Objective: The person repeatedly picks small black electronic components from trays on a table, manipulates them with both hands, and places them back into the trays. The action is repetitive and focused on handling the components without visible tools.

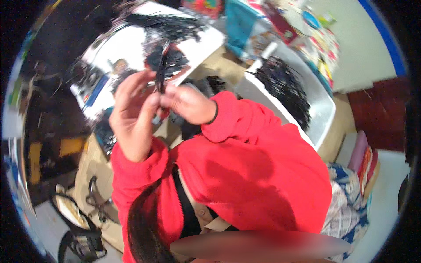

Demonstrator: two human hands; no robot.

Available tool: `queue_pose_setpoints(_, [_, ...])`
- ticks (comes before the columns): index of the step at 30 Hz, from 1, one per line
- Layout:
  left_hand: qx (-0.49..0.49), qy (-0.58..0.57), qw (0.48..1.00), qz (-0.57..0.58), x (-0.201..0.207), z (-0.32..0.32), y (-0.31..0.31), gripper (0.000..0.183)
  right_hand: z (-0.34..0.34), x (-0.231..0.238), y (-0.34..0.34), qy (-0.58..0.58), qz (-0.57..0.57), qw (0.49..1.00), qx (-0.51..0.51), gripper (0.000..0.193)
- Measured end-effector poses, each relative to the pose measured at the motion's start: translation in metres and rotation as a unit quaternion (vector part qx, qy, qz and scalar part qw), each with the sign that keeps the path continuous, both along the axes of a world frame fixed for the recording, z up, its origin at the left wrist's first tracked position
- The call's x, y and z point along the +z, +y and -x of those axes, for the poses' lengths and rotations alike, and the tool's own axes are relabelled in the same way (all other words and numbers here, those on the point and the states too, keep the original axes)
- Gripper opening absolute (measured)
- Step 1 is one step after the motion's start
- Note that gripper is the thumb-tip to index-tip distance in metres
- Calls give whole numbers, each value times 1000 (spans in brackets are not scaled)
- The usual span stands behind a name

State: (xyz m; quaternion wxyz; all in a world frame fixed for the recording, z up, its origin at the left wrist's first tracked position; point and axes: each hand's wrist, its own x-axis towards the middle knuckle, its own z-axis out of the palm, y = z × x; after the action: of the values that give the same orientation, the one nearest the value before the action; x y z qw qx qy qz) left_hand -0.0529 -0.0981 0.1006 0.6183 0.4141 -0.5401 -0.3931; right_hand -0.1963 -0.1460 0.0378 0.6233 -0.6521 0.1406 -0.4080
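A slim bundle of black wire-like strands (162, 70) stands nearly upright between my hands, its shiny tip pointing away from me. My left hand (133, 111) has its thumb and fingers closed around the lower part, fingers curved up beside it. From the other side my right hand (189, 104) pinches the bundle near the same spot, thumb and fingertips together. Motion blur smears the fingertips, and the bundle's lower end is partly hidden by them. Just beyond, a heap of similar black strands (169, 61) lies at the near edge of a white board (208, 39).
More long black strands (169, 26) spread over the board's far side. At the right, a white foam box (326, 109) holds a pile of black strands (285, 90). Folded cloths (362, 158) lie at the far right. A black strap-like item (81, 232) sits at the lower left.
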Motion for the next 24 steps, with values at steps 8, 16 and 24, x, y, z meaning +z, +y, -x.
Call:
queue_pose_setpoints(8, [-3,-66,996,-67,-43,-39,15,28,247,111,20,127,71,876,-459,23])
queue_pose_setpoints(16, [69,-60,976,-199,-96,-92,44,24,338,10,-33,557,34,686,-467,26])
queue_pose_setpoints(24, [89,-32,966,-240,-116,-116,64,24,314,-128,-83,656,97,531,-528,28])
